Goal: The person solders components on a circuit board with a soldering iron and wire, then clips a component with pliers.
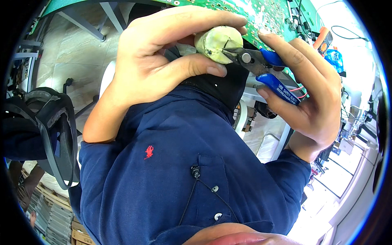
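The left hand (163, 57) pinches a pale cylindrical component (215, 43) steady before the chest, under the green circuit board (261, 12), while the right hand (310, 94) squeezes blue-handled flush cutters (261, 65), tips biting its end.

Desk (286, 134), white, mostly hidden behind the body; only a strip visible at the right. Green circuit board (265, 12) across the far edge. Orange meter (322, 38) and blue packet (335, 59) at the far right corner. Black cable (347, 30) looped beyond them.
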